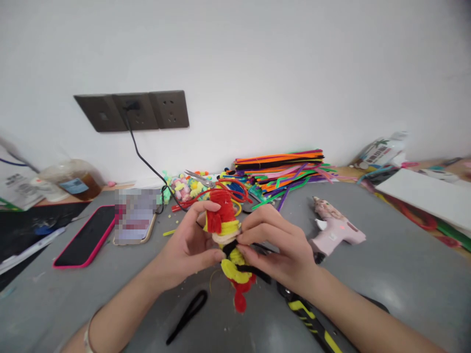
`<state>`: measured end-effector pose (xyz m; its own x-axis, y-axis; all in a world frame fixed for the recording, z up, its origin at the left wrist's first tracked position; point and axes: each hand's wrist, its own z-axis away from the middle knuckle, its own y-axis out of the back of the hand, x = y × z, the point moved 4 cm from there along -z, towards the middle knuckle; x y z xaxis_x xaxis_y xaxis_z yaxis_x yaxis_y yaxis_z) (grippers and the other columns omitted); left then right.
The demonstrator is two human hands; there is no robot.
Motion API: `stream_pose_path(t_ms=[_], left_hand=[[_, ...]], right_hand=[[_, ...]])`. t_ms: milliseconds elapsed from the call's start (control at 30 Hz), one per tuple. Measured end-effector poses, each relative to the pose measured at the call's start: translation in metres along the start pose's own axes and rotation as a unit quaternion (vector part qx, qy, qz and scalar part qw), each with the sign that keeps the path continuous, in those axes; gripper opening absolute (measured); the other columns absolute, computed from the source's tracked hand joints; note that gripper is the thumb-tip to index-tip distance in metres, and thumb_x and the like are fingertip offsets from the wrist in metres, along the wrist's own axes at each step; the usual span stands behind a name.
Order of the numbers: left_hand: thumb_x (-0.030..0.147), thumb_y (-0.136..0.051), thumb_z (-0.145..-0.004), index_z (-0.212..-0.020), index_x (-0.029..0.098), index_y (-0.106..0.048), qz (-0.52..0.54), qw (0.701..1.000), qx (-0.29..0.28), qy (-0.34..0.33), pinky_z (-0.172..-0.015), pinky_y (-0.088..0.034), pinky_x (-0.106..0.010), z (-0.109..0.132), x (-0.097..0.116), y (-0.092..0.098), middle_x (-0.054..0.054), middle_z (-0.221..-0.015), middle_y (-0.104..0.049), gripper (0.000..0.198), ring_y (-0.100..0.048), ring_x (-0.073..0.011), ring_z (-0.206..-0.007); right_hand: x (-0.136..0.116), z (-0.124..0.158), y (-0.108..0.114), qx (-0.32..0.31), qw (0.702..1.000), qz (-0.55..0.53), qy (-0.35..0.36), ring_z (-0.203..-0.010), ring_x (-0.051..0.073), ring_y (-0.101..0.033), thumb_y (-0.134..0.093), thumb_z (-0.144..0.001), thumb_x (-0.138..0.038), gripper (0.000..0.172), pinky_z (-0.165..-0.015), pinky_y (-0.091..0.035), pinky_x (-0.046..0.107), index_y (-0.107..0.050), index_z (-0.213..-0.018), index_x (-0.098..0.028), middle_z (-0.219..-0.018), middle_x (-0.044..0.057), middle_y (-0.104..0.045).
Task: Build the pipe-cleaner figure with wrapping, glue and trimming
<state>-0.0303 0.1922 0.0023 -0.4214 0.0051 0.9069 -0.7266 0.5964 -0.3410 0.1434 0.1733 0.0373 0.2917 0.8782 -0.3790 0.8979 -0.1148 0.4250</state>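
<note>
- Pipe-cleaner figure (226, 229), red, yellow and cream coils, is sitting between both hands above the grey table (390, 250), its red lobes pointing down toward the wearer
- Left hand (180, 252) is cradling the coiled body, fingers curling round the far side, thumb pressing near the waist; gap is narrow, figure filling it
- Right hand (285, 240) is pinching the black pipe cleaner (230, 247) at the waist, thumb and fingertips nearly meeting; black lengths are showing past the hand, can't tell if they're one piece
- Handling, my read: figure is probably weighing almost nothing, fuzz gripping well, wire core bending and keeping shape; thick coiled trunk is looking like the best hold, thin lower lobes are likely bending out of shape under pressure
- Black loop (179, 327) is lying on the table below the left hand
- Black-and-yellow pliers (305, 316) are resting under the right forearm, head partly hidden
- Pink glue gun (340, 233) is lying beyond the right hand
- Scissors (201, 180), pom-poms (186, 189) and a pipe-cleaner bundle (279, 169) are lining the wall side
- Two phones, pink-cased (86, 238) and beige-cased (136, 228), are lying left
</note>
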Motion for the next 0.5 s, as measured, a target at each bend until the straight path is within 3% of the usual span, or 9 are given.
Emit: stream_pose_path(t_ms=[500], left_hand=[[0.018,-0.080,-0.087,-0.125,0.036,-0.056,-0.014,1.000,-0.006,-0.015,-0.085,-0.055,-0.026,0.0000,-0.0008,0.0001,-0.001,-0.113,-0.059,0.049,-0.064,-0.0142,-0.095]], right_hand=[[-0.0017,-0.0012,-0.0008,-0.010,0.999,0.034,0.018,-0.070,0.017,-0.069,-0.066,-0.090,-0.006,0.019,-0.066,-0.047,0.033,-0.061,-0.089,-0.025,-0.081,0.002,-0.074]])
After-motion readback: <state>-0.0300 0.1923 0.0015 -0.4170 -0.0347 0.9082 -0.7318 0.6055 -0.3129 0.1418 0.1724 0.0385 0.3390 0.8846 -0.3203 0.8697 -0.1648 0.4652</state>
